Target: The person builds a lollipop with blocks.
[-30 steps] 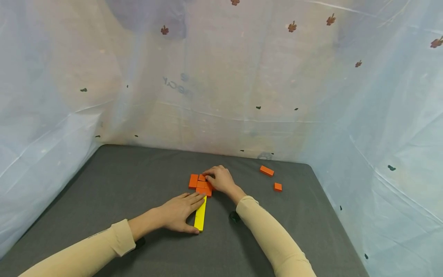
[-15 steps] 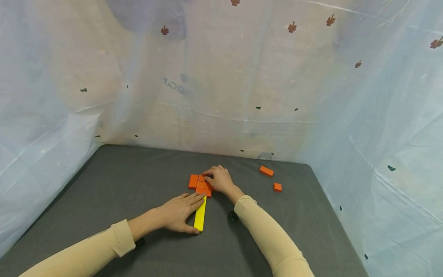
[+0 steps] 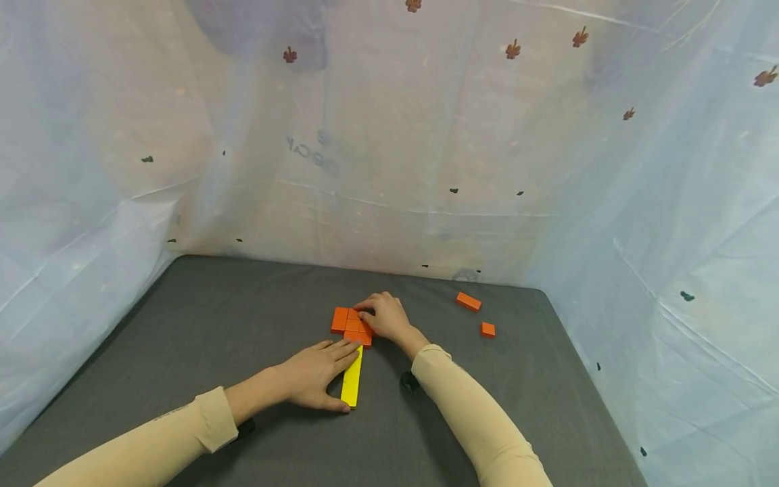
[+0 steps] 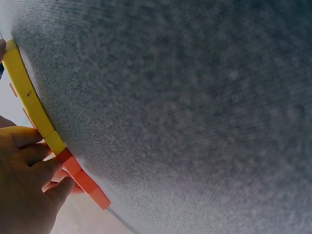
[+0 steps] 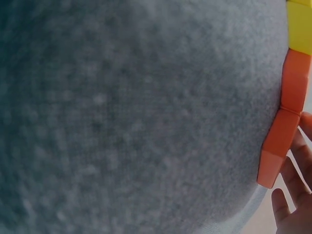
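Several orange blocks lie flat, side by side, in a cluster on a grey cloth. A long yellow block runs from the cluster's near end toward the person. My left hand lies spread over the yellow block, fingertips at its far part and thumb at its near end. My right hand touches the cluster's right and far side, hiding part of it. In the right wrist view, the fingers look mostly straight beside the orange blocks. The left wrist view shows yellow pieces meeting orange ones.
Two loose orange blocks lie to the right: a longer one near the back edge and a small one nearer. Pale plastic sheeting stands behind and beside the grey-covered table.
The small far orange block has shifted slightly, and the gap beside its left neighbour has narrowed. My right forearm has moved a little left; my left hand has stayed in place.
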